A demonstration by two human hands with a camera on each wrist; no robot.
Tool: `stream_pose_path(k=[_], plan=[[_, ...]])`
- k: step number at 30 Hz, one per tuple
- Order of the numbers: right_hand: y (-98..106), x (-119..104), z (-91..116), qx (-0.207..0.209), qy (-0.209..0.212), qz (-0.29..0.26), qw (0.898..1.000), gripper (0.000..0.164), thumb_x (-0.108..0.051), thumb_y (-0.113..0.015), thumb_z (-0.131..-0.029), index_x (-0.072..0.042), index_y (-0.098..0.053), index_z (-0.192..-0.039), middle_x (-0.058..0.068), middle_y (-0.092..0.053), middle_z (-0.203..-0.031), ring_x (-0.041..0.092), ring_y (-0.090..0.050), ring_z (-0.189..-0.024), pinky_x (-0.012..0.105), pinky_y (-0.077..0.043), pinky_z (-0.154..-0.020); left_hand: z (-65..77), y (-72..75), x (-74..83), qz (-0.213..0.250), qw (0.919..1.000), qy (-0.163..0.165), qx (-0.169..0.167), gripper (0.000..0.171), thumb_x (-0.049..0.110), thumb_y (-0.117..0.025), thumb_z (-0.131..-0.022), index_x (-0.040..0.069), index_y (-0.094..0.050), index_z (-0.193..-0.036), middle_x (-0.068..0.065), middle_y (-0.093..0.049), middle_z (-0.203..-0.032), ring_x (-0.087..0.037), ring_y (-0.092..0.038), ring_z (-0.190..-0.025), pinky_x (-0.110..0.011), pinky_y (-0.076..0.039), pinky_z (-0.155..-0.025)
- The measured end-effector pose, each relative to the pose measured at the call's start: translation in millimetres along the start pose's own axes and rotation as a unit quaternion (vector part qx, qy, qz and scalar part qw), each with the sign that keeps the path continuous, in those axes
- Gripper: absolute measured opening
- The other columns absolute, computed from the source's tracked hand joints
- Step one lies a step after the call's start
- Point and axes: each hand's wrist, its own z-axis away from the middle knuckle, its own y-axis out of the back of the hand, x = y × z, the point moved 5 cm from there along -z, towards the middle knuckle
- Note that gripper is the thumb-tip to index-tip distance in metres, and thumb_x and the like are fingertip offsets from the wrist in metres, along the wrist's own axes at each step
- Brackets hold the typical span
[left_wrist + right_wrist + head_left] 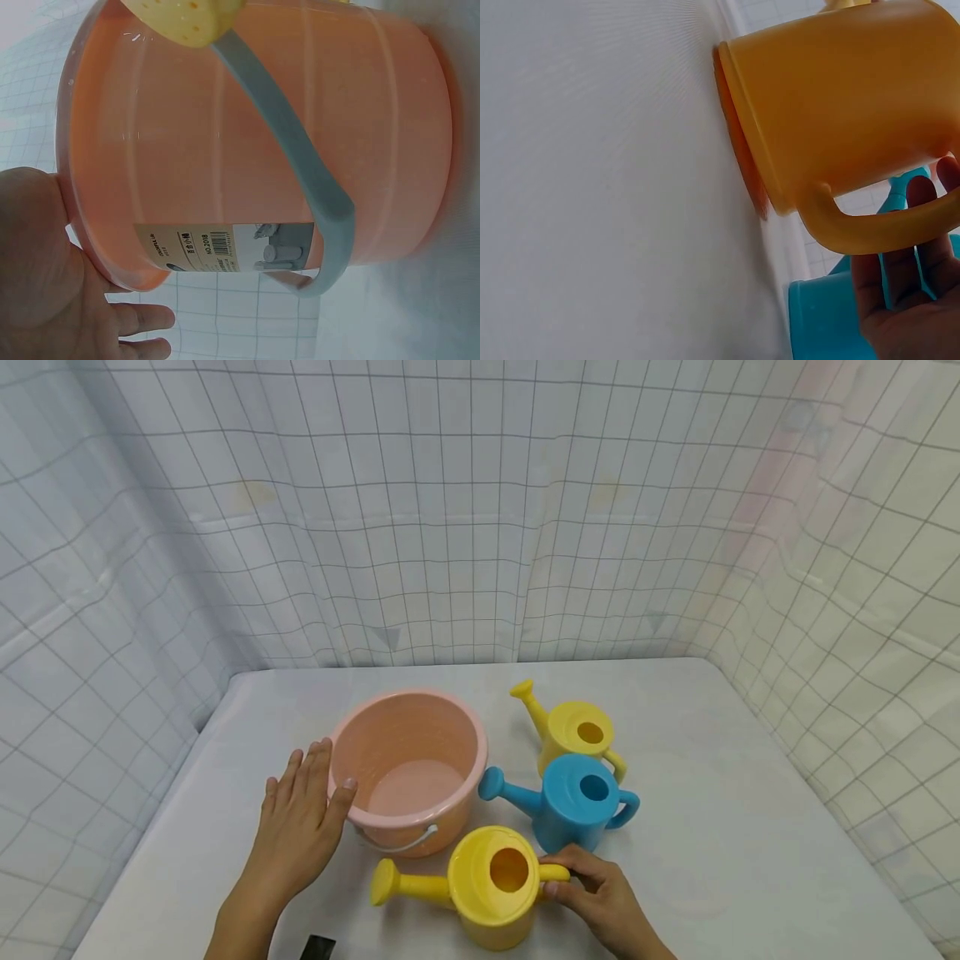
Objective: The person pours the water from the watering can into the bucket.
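Observation:
My left hand lies against the left side of a pink bucket, its fingers straight and its thumb at the rim. In the left wrist view, the thumb meets the bucket's rim while other fingers reach past it. My right hand holds the handle of the near yellow watering can, fingers hooked through the loop in the right wrist view. That can is upright, its spout pointing left in front of the bucket. Just behind it stands a blue watering can, its spout head close to the bucket.
Farther back, another yellow watering can stands behind the blue one. The bucket's grey handle hangs down at its front. A small black object shows at the near edge. White gridded curtains enclose the white table.

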Motion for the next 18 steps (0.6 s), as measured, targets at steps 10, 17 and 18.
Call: stream_pose_path(k=[10, 17, 18], plan=[[2.1, 1.2, 0.5, 0.001, -0.009, 0.012, 1.000, 0.027, -0.021, -0.062, -0.091, -0.013, -0.066, -0.117, 0.007, -0.066, -0.109, 0.012, -0.060, -0.097, 0.021, -0.049, -0.091, -0.3, 1.6, 0.9, 0.003, 0.9998, -0.009, 0.018, 0.067, 0.046, -0.029, -0.101, 0.012, -0.005, -0.153, -0.022, -0.014, -0.157, -0.040, -0.002, -0.147, -0.069, 0.000, -0.110], [4.2, 0.0, 2.3, 0.009, -0.019, 0.020, 1.000, 0.028, -0.023, -0.062, -0.091, -0.015, -0.066, -0.117, 0.006, -0.067, -0.110, 0.012, -0.060, -0.096, 0.020, -0.049, -0.090, -0.5, 1.9, 0.7, 0.003, 0.9997, -0.010, 0.022, 0.067, 0.046, -0.030, -0.101, 0.012, -0.005, -0.153, -0.022, -0.015, -0.157, -0.041, -0.003, -0.146, -0.068, 0.000, -0.110], [4.6, -0.1, 2.3, 0.011, -0.021, 0.021, 0.999, 0.028, -0.024, -0.063, -0.090, -0.016, -0.066, -0.117, 0.006, -0.067, -0.110, 0.012, -0.061, -0.096, 0.019, -0.049, -0.090, -0.6, 1.9, 0.6, 0.003, 0.9997, -0.010, 0.021, 0.067, 0.046, -0.030, -0.101, 0.012, -0.005, -0.153, -0.021, -0.015, -0.157, -0.041, -0.002, -0.147, -0.068, 0.000, -0.110]])
